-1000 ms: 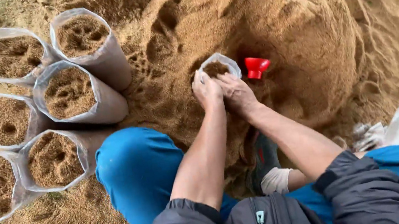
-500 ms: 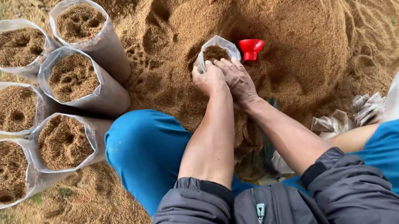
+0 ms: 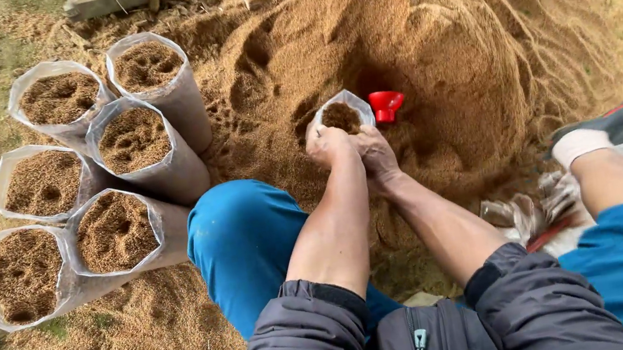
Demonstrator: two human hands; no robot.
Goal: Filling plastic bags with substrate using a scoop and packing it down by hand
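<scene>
Left hand [image 3: 328, 146] and right hand [image 3: 375, 152] pressed side by side, fingers curled around the near rim of the small clear bag [image 3: 342, 114], which stands upright and nearly full against the near slope of the sawdust pile [image 3: 424, 41], just beside the red scoop [image 3: 384, 103]. Keep rim pinched open and bag vertical; press fill down evenly. Six filled bags [image 3: 132, 139] grouped upright at ground's left edge.

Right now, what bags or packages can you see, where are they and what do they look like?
Six filled bags: clustered upright at left, clear plastic cylinders packed with brown sawdust.
Small bag: on the sawdust heap, held by both hands, clear, partly filled.
Empty bags: crumpled, clear, at right.
No labels or screens.
</scene>
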